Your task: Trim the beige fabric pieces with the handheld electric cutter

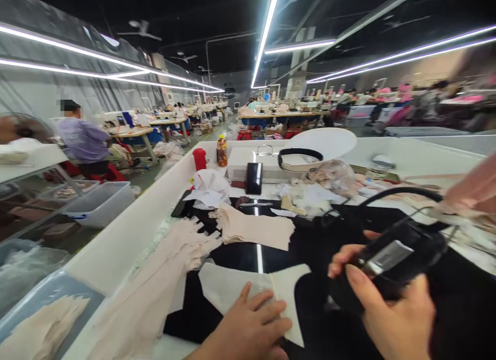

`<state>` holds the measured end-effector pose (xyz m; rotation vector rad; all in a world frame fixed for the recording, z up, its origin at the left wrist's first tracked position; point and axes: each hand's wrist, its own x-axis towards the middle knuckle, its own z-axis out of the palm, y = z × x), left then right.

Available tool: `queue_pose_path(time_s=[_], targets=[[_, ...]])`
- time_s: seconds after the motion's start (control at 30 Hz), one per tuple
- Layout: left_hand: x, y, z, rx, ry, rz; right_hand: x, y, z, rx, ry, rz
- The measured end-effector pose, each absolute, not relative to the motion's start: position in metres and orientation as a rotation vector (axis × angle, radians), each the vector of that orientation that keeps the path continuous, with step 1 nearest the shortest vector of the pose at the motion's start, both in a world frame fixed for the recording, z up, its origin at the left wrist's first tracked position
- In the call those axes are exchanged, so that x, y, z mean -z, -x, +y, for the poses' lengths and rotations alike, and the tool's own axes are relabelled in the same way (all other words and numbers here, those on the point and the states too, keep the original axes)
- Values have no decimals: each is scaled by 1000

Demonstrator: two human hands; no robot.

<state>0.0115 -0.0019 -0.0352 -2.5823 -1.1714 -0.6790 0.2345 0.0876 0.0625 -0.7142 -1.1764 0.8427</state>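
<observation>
My left hand (pixel 253 318) lies flat with spread fingers on a pale cream cut fabric piece (pixel 220 287), which has a seam line near its right part. Beneath the fabric is a black glossy work surface (pixel 310 256). To the right, my right hand (pixel 391 308) is closed around a black corded tool that looks like an iron (pixel 403 256), with a silver plate on its body; it is raised and slightly blurred, and its underside is hidden. Just beyond the left hand sits a stack of pale fabric pieces (pixel 256 228). A longer heap of cut fabric (pixel 155 277) lies to the left.
A white raised rim (pixel 155 200) borders the table. At the back are a phone (pixel 254 178), a drink bottle (pixel 221 151), a red container (pixel 199 159), a white box (pixel 240 158) and a white round disc (pixel 321 142). A person (pixel 83 138) sits far left beside bins.
</observation>
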Motion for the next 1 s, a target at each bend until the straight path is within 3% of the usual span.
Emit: queue_pose_path(time_s=[0.2,0.53,1.0], targets=[[2,-3,-11,646,2840,-1344,-59,-219,48,-1010,508,-1189],[6,-29,7,887,2787,-1001,-54,-205,32,-1057,422,-1153],[-9,-24,6,868,2944,-1183,-50,-196,28,-1040,454,-1169]])
